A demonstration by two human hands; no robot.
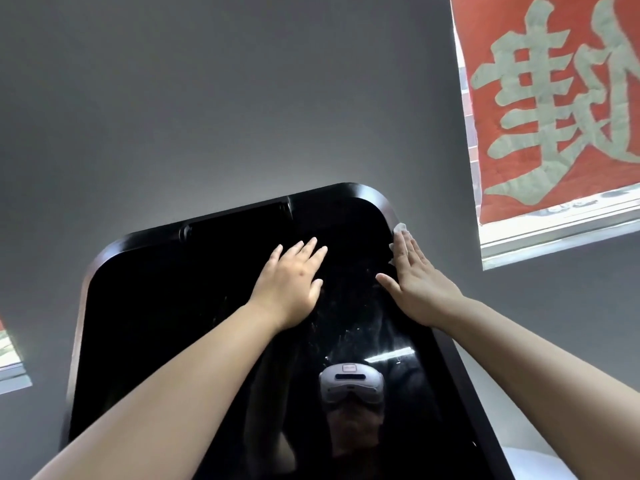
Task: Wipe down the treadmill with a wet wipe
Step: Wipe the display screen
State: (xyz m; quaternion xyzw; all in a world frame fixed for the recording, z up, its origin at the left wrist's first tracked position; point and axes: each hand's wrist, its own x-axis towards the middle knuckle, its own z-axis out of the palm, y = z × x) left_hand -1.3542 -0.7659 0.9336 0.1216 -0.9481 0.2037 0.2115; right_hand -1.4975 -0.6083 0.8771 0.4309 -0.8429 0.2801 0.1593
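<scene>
— Where's the wipe?
— Your right hand (414,285), fingers flat, presses the wet wipe (400,230) on the treadmill screen (166,313) at its upper right rim; your left hand (291,282) rests flat, holding nothing.
— Much left?
— Smears mid-screen, so I judge most remains

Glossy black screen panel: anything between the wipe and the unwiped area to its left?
Yes: the left hand lies flat on the glossy black screen panel, left of the white wet wipe under the right hand.
</scene>
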